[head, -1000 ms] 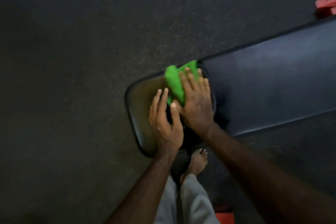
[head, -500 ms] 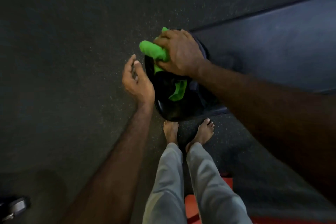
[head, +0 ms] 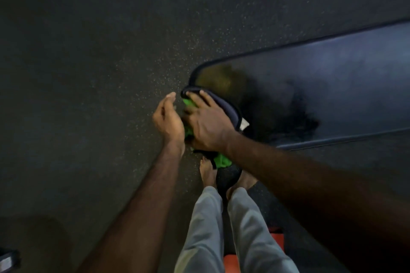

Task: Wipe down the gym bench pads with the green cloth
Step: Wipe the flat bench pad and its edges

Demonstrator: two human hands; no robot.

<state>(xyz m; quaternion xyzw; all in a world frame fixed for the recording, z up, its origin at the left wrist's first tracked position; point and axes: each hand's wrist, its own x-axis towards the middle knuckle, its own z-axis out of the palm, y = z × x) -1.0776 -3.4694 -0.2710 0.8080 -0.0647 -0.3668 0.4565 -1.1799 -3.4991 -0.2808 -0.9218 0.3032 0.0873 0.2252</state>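
Note:
The dark bench pad [head: 321, 95] runs from the middle of the view off to the right. My right hand [head: 206, 122] lies over its near rounded end with the fingers curled over a dark padded edge [head: 228, 108] that carries a small white tag. It holds the bunched green cloth [head: 221, 160] against that end. The cloth shows beside the index finger and hangs out below the wrist; the rest is hidden under the hand. My left hand [head: 166, 117] hovers just left of the cloth, palm turned toward it, fingers loosely curved and holding nothing.
Dark speckled rubber floor [head: 99, 73] fills the left and top. My bare feet [head: 207, 173] and grey trouser legs [head: 221, 228] stand right at the bench end. An orange-red object [head: 276, 240] lies on the floor behind my feet. A small dark item [head: 7, 260] sits at the bottom left corner.
My right hand went from pressing the cloth flat on the pad top to gripping it at the pad's end. My left hand lifted off the pad and now hovers beside the cloth.

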